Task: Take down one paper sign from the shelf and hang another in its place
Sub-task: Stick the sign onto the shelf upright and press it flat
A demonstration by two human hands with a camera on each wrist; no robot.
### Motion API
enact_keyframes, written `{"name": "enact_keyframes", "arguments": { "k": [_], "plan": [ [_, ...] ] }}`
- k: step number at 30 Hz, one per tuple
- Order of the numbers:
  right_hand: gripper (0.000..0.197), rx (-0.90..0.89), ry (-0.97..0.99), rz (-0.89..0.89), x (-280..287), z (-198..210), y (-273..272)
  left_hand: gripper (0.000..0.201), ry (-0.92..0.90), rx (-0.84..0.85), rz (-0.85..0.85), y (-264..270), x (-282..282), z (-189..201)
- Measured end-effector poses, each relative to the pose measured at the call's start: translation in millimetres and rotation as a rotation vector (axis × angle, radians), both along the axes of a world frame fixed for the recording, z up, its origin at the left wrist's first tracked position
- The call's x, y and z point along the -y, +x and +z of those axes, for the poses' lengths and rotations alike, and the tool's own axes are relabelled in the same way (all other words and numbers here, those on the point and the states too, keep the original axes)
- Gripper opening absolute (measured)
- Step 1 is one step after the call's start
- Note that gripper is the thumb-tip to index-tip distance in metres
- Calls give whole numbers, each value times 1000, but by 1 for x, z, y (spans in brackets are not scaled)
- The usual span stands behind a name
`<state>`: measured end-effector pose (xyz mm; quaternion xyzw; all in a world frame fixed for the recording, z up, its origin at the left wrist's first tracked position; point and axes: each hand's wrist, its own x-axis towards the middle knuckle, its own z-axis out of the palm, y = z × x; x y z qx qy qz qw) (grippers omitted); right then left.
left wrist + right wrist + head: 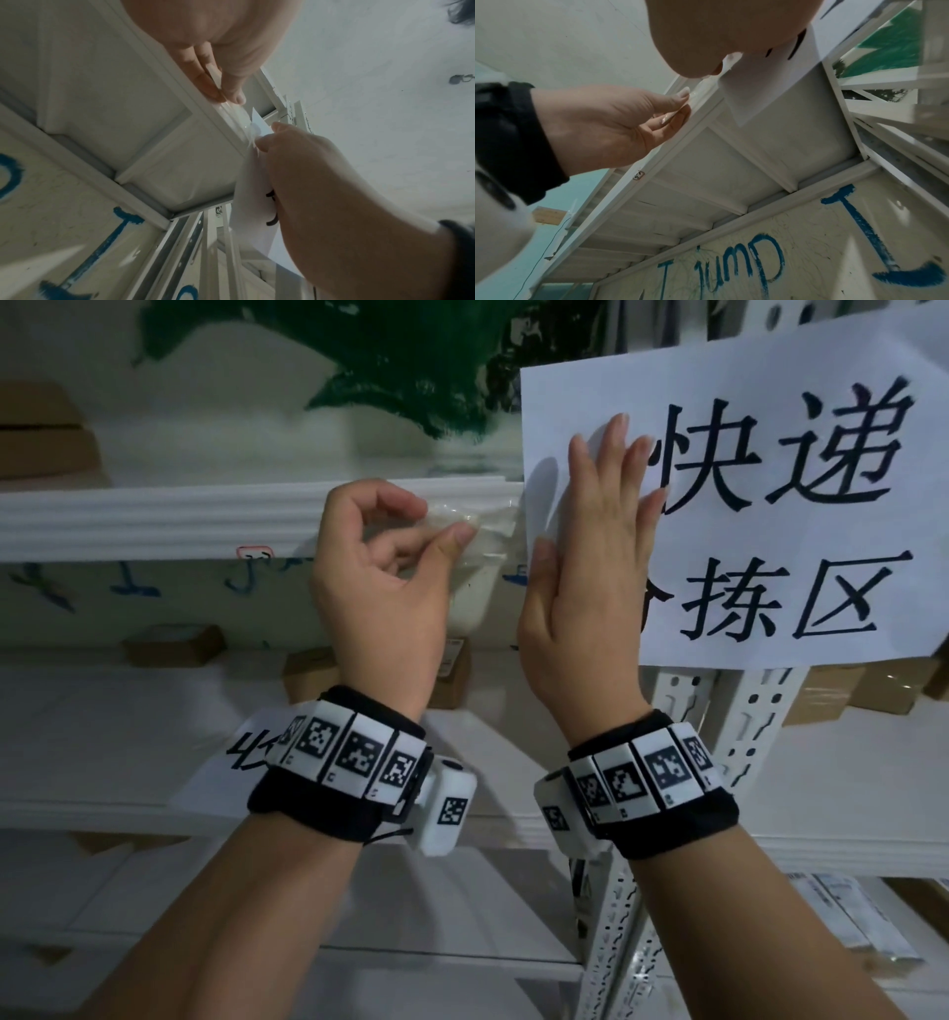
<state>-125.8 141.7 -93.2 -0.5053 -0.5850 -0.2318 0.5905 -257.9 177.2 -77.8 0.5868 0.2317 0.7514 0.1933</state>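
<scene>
White metal shelf (154,516) with brown cardboard boxes (174,645) behind. The white paper sign with black characters (770,505) hangs upright, long axis horizontal, against the shelf edge. Your right hand (590,588) presses it flat, fingers straight; your left hand (375,577) pinches the clear tape strip (477,526).

The paper sign (770,505) hangs at the right, in front of the shelf upright (739,711). The tape (488,526) lies on the shelf edge (154,516), just left of the sign. Boxes (174,644) stand on the lower shelf, behind. Another sheet (221,762) lies lower left.
</scene>
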Motion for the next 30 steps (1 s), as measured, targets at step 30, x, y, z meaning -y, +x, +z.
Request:
{"name": "enact_keyframes", "arguments": {
  "k": [30],
  "plan": [
    [107,78,-217,-283,-15,-6,-38,47,-43,-583,458,-51,-28,31]
  ]
}}
